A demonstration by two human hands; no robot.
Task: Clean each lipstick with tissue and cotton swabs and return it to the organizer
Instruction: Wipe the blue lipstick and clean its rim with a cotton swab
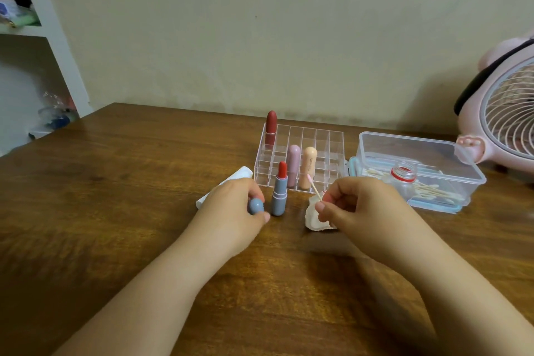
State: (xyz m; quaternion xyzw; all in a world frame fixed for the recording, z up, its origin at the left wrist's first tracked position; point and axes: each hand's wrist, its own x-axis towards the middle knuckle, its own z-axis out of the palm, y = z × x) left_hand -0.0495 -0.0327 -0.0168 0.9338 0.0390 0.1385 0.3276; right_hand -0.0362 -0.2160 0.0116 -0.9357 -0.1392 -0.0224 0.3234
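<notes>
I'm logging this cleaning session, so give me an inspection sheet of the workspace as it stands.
Surface: wooden table, bare wood in front.
Job's things: uncapped grey lipstick upright on the table; clear organizer holds red, pink and peach lipsticks; folded tissue; stained tissue; swab box holding a small jar.
Clutter: nothing seen.
Grippers: left hand holds the grey cap; right hand pinches a pink-tipped cotton swab.
Cables: nothing seen.
Surroundings: pink fan right, white shelf left, plain wall.
</notes>
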